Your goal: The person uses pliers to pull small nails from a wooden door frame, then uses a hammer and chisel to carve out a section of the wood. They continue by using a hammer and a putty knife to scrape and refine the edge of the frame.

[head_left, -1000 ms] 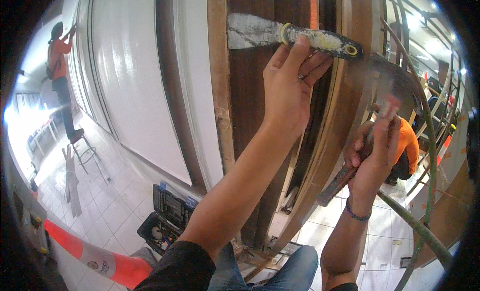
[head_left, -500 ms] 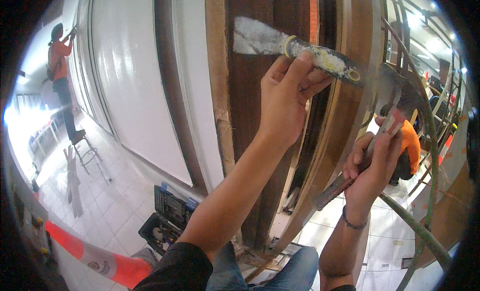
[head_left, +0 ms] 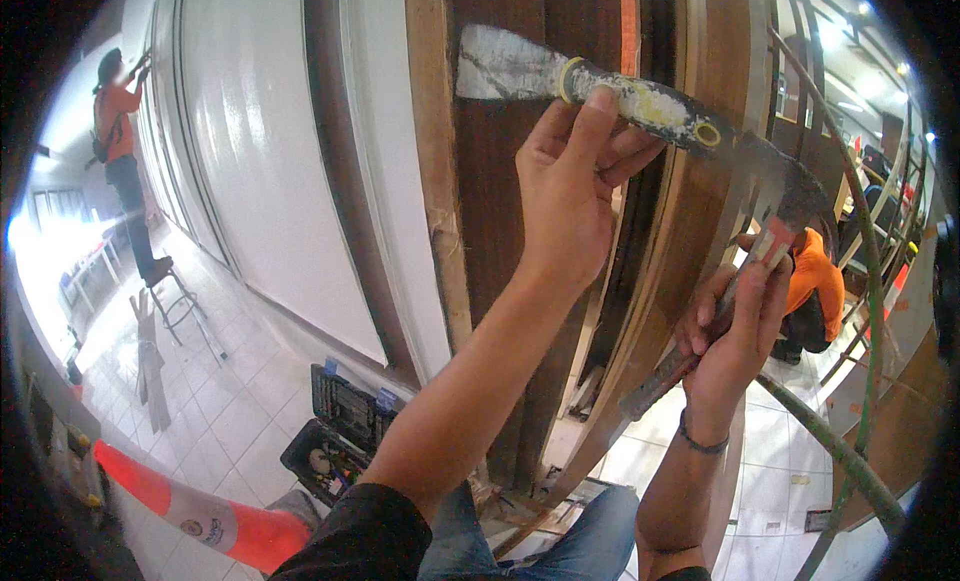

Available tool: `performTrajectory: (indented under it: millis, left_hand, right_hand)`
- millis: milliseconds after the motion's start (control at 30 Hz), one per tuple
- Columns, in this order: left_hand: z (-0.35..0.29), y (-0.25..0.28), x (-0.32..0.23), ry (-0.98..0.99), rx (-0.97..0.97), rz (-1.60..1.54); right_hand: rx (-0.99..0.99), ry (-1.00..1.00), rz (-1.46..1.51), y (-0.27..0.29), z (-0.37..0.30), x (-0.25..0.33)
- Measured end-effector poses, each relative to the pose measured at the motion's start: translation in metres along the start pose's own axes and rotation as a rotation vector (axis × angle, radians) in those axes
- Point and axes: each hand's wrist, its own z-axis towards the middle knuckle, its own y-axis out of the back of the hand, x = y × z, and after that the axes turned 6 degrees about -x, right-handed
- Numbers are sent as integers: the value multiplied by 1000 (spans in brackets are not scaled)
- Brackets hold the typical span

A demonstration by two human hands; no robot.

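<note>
My left hand [head_left: 570, 196] grips the dark handle of a putty knife [head_left: 650, 106], which is crusted with white and yellow residue. Its broad whitened blade points left, with the edge beside a raw wood strip [head_left: 432, 151] along a brown wooden panel [head_left: 495, 231]; whether it touches I cannot tell. Lower on the right, my right hand [head_left: 735, 326] is closed around the handle of a hammer [head_left: 775, 243]. The hammer's dark, blurred head is close to the butt end of the putty knife.
An open tool case [head_left: 335, 451] and an orange-and-white traffic cone [head_left: 205, 511] stand low left. One person [head_left: 120, 151] works on a stool [head_left: 180, 306] at far left; another in orange [head_left: 812, 286] crouches at right. A greenish metal pole [head_left: 835, 456] crosses the right side.
The hammer in my right hand has shifted slightly left and down. The putty knife has moved a little up and left with my left hand.
</note>
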Motion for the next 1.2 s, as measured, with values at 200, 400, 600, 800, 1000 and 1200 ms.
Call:
performTrajectory:
  millis: [200, 400, 600, 800, 1000, 1200]
  left_hand:
    - [-1, 2, -1, 5, -14, 28]
    - [-4, 0, 2, 12, -11, 63]
    - [-1, 0, -2, 4, -29, 33]
    - [3, -6, -1, 15, -48, 25]
    - [3, -5, -2, 35, -65, -2]
    - [3, -8, -4, 46, -58, -9]
  right_hand:
    - [-1, -22, 15, -2, -1, 0]
    - [-49, -50, 25, 1, -1, 4]
    - [-43, -55, 11, -4, -3, 5]
    - [-63, -52, 19, -4, -4, 2]
    - [-78, -89, -107, -13, 3, 8]
    - [-237, 4, -59, -16, 5, 10]
